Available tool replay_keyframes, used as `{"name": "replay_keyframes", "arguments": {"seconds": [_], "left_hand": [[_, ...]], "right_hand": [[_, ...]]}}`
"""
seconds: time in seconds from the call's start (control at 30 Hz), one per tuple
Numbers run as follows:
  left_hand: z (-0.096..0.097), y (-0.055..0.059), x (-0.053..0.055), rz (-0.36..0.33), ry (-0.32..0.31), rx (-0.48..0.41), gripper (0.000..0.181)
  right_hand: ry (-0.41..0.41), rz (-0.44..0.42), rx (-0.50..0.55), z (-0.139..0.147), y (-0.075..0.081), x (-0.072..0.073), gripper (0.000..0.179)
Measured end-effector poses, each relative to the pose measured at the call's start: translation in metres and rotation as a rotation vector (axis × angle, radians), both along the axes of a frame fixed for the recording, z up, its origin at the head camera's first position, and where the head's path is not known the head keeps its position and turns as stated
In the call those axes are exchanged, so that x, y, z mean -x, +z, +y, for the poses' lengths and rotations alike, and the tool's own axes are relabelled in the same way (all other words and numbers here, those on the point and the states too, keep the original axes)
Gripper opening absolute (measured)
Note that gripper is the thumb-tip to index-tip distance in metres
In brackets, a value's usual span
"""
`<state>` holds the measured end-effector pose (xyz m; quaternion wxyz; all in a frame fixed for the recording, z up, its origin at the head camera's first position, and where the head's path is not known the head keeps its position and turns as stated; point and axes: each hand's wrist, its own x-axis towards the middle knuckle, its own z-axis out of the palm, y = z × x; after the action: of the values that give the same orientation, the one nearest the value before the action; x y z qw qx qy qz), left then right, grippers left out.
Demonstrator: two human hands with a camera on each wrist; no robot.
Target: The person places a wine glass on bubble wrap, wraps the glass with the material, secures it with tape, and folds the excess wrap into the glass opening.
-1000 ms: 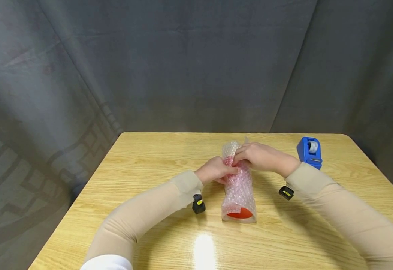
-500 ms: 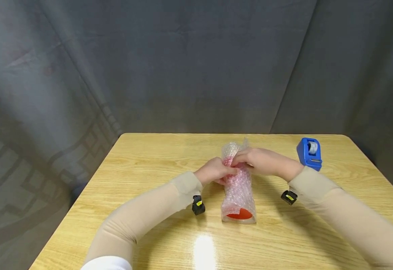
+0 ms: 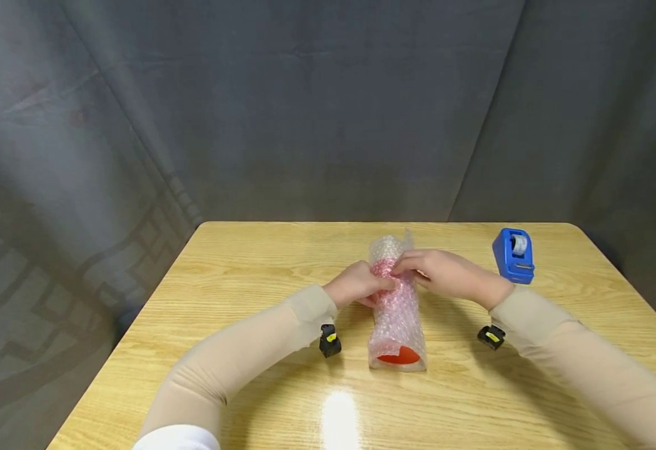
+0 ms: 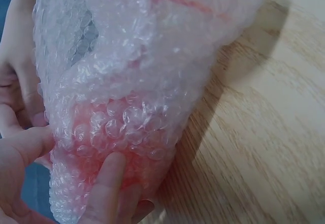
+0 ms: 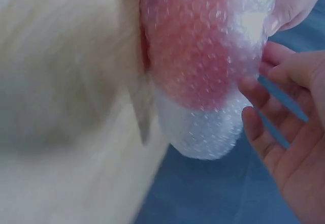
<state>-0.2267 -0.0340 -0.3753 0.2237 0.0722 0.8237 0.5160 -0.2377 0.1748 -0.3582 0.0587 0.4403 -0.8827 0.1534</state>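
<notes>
A long red object (image 3: 398,356) is rolled in clear bubble wrap (image 3: 398,322) and lies lengthwise on the table, its red end facing me. My left hand (image 3: 357,284) grips the roll from the left, thumb on top and fingers against its side. The left wrist view shows those fingers (image 4: 109,183) spread on the bubbles. From the right, my right hand (image 3: 446,272) reaches over the top, its fingertips at the wrap near the left thumb. Its loosely bent, separated fingers (image 5: 259,127) appear beside the roll in the right wrist view.
A blue tape dispenser (image 3: 513,256) with a roll of clear tape stands at the table's back right. The wooden table (image 3: 271,250) ends at a grey curtain (image 3: 328,125). Small black wrist cameras (image 3: 330,341) hang below both wrists.
My right hand has drawn slightly right and toward me, its fingers lowering along the wrap. A loose wrap corner shows more behind it. The left hand and the roll have stayed in place.
</notes>
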Motion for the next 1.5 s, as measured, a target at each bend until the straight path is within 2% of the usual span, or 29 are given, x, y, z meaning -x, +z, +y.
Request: {"name": "replay_keyframes", "arguments": {"seconds": [0.07, 0.17, 0.27, 0.37, 0.47, 0.53, 0.6, 0.83, 0.97, 1.2, 1.27, 1.33, 1.37, 1.43, 1.5], "left_hand": [[0.000, 0.000, 0.000, -0.001, 0.003, 0.002, 0.030], [-0.001, -0.001, 0.000, -0.005, 0.010, 0.012, 0.031], [-0.001, -0.001, 0.000, -0.004, 0.012, 0.022, 0.031], [-0.001, -0.001, -0.001, 0.000, 0.005, 0.020, 0.032], [-0.001, -0.001, -0.001, 0.000, 0.001, 0.013, 0.034], [0.000, -0.001, -0.001, 0.001, 0.000, 0.010, 0.036], [0.001, -0.001, 0.000, -0.004, -0.002, 0.001, 0.036], [0.003, 0.001, -0.001, -0.010, -0.015, 0.001, 0.035], [0.003, 0.002, -0.001, -0.005, -0.011, 0.019, 0.036], [0.003, 0.004, -0.001, -0.009, -0.008, 0.013, 0.034], [0.003, 0.004, -0.001, -0.014, -0.006, 0.006, 0.035], [0.003, 0.006, -0.001, 0.004, -0.001, 0.003, 0.040], [0.003, 0.008, -0.001, 0.034, 0.004, 0.016, 0.044], [0.003, 0.013, 0.000, 0.146, 0.008, 0.056, 0.055], [0.003, 0.020, 0.000, 0.297, 0.014, 0.110, 0.069]], "right_hand": [[-0.077, -0.144, 0.087, 0.001, -0.002, 0.000, 0.028], [-0.209, -0.385, 0.283, 0.003, -0.007, 0.000, 0.031], [-0.348, -0.652, 0.450, 0.005, -0.012, -0.001, 0.045], [-0.465, -0.964, 0.532, 0.006, -0.016, -0.002, 0.060], [-0.495, -1.231, 0.555, 0.005, -0.021, -0.003, 0.069], [-0.479, -1.349, 0.560, 0.004, -0.024, -0.003, 0.072], [-0.454, -1.425, 0.576, 0.002, -0.027, -0.003, 0.072], [-0.430, -1.518, 0.626, 0.003, -0.032, -0.001, 0.062], [-0.426, -1.573, 0.661, 0.004, -0.035, 0.001, 0.063], [-0.410, -1.721, 0.771, 0.005, -0.036, 0.003, 0.067], [-0.406, -1.727, 0.792, 0.005, -0.035, 0.003, 0.065], [-0.392, -1.676, 0.800, 0.004, -0.032, 0.001, 0.059], [-0.393, -1.629, 0.807, 0.004, -0.029, 0.001, 0.055], [-0.383, -1.512, 0.837, 0.003, -0.021, -0.001, 0.046], [-0.361, -1.357, 0.867, 0.002, -0.011, -0.003, 0.040]]}}
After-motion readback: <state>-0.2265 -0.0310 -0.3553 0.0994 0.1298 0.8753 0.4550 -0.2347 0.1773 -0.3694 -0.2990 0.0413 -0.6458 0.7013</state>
